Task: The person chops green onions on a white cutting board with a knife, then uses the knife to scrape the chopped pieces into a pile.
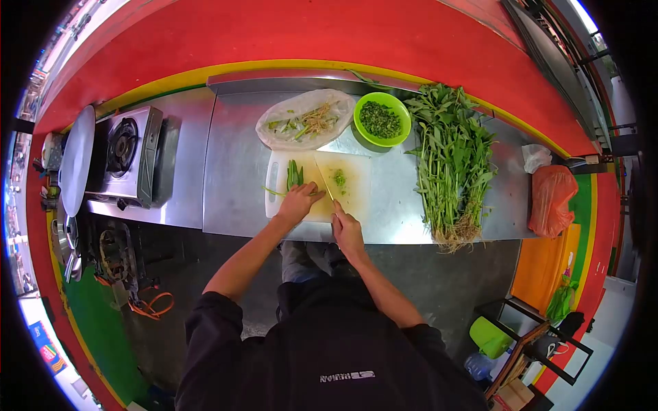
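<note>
A white cutting board (356, 205) lies on the steel counter in front of me. My right hand (347, 229) is closed round the handle of a knife (325, 175), whose blade points away across the board. Just left of the blade, my left hand (300, 201) rests with curled fingers on a thin green stem (273, 192) that pokes out to the left. Cut green stalks (295, 175) lie beyond my left hand. To the right of the knife is a small heap of chopped greens (339, 179).
Behind the board are a plastic bag (271, 129) with root trimmings on it and a green bowl (405, 127) of chopped greens. A big bundle of leafy greens (449, 154) lies right; an orange bag (550, 200) sits at the counter's end. A gas stove (127, 154) stands left.
</note>
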Demonstrator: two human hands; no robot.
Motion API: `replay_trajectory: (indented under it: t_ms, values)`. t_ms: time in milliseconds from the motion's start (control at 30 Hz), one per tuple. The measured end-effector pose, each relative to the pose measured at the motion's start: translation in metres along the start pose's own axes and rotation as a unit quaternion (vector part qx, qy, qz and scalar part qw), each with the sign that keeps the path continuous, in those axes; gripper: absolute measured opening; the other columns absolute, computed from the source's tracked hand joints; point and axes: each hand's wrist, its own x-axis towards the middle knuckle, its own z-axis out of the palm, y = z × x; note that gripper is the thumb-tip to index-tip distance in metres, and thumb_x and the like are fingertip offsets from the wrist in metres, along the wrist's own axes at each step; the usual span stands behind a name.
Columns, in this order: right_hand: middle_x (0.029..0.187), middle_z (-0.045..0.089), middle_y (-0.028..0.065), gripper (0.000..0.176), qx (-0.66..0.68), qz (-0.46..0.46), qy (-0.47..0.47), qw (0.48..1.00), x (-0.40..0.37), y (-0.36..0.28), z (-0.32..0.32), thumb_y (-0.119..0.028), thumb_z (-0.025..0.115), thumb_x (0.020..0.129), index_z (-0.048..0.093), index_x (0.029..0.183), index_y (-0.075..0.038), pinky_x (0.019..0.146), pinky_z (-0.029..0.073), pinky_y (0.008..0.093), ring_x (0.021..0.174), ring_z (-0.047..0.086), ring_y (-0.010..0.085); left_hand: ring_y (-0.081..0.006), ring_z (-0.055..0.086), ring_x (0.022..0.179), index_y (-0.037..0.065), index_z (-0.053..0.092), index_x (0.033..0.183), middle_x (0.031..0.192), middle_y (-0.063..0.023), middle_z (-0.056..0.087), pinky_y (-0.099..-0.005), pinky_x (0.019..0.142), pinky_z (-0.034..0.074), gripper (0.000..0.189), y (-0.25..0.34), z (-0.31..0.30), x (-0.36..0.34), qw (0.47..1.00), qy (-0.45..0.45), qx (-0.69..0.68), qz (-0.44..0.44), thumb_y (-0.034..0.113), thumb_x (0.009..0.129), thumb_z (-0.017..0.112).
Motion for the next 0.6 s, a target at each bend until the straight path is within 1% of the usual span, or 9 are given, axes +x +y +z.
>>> replay_trajectory:
  t_ms: [67, 133, 233, 367, 433, 533, 600]
  values:
    - [0.077, 0.063, 0.0243, 0.042, 0.022, 0.01, -0.004, 1.0, -0.005, -0.003, -0.003, -0.01, 0.064, 0.097, 0.061, 0.139, -0.009, 0.065, 0.052, 0.0498, 0.07, 0.065, 0.0417, -0.0191, 0.064, 0.099, 0.018, 0.075, 0.118, 0.102, -0.0021, 0.059, -0.0376, 0.084, 0.049, 0.037, 0.0, 0.001, -0.001, 1.0, 0.003, -0.014, -0.002, 0.011, 0.086, 0.06]
    - [0.077, 0.063, 0.025, 0.043, -0.003, 0.011, -0.018, 1.0, -0.011, -0.002, -0.005, -0.008, 0.064, 0.096, 0.06, 0.139, -0.009, 0.065, 0.052, 0.0494, 0.07, 0.065, 0.0419, -0.0189, 0.065, 0.093, 0.016, 0.076, 0.115, 0.094, -0.0013, 0.061, -0.0375, 0.08, 0.049, 0.034, -0.002, 0.004, 0.002, 0.998, 0.045, -0.041, 0.013, 0.008, 0.086, 0.06]
    - [0.077, 0.064, 0.0248, 0.046, -0.001, 0.014, -0.028, 1.0, -0.014, 0.002, -0.003, -0.007, 0.064, 0.096, 0.059, 0.142, -0.01, 0.066, 0.052, 0.0475, 0.069, 0.065, 0.0397, -0.0188, 0.065, 0.093, 0.015, 0.077, 0.111, 0.094, -0.0013, 0.063, -0.0375, 0.079, 0.049, 0.031, -0.003, 0.005, 0.003, 0.997, 0.058, -0.05, 0.017, 0.007, 0.086, 0.06]
    - [0.079, 0.065, 0.0259, 0.045, -0.043, 0.004, -0.021, 0.999, -0.008, 0.002, -0.002, -0.009, 0.064, 0.096, 0.059, 0.141, -0.009, 0.066, 0.052, 0.0488, 0.071, 0.065, 0.0412, -0.0196, 0.066, 0.093, 0.015, 0.078, 0.11, 0.096, -0.0017, 0.063, -0.0379, 0.08, 0.049, 0.03, 0.001, 0.0, 0.005, 0.998, 0.038, -0.053, 0.011, 0.007, 0.086, 0.06]
    - [0.08, 0.065, 0.0269, 0.045, -0.055, 0.011, -0.037, 0.998, -0.003, 0.003, 0.001, -0.011, 0.064, 0.096, 0.059, 0.141, -0.009, 0.067, 0.052, 0.0498, 0.072, 0.066, 0.0423, -0.0204, 0.066, 0.093, 0.014, 0.077, 0.11, 0.097, -0.0019, 0.063, -0.0379, 0.081, 0.049, 0.03, 0.002, -0.003, 0.005, 0.999, 0.027, -0.037, 0.004, 0.007, 0.086, 0.061]
    - [0.08, 0.065, 0.0267, 0.046, -0.028, -0.002, -0.013, 1.0, 0.003, 0.002, 0.004, -0.009, 0.065, 0.096, 0.059, 0.141, -0.008, 0.066, 0.052, 0.0485, 0.07, 0.066, 0.0415, -0.0195, 0.065, 0.097, 0.015, 0.076, 0.113, 0.1, -0.0022, 0.061, -0.0383, 0.081, 0.05, 0.032, 0.003, -0.005, 0.005, 0.999, 0.016, -0.028, 0.003, 0.011, 0.085, 0.06]
    - [0.079, 0.065, 0.0265, 0.046, -0.012, 0.001, -0.015, 1.0, 0.0, 0.002, 0.001, -0.008, 0.065, 0.095, 0.059, 0.141, -0.008, 0.066, 0.052, 0.0479, 0.07, 0.066, 0.0411, -0.0205, 0.066, 0.096, 0.014, 0.076, 0.112, 0.1, -0.0027, 0.061, -0.0386, 0.081, 0.051, 0.031, 0.002, -0.004, 0.004, 0.999, 0.016, -0.036, -0.005, 0.01, 0.085, 0.061]
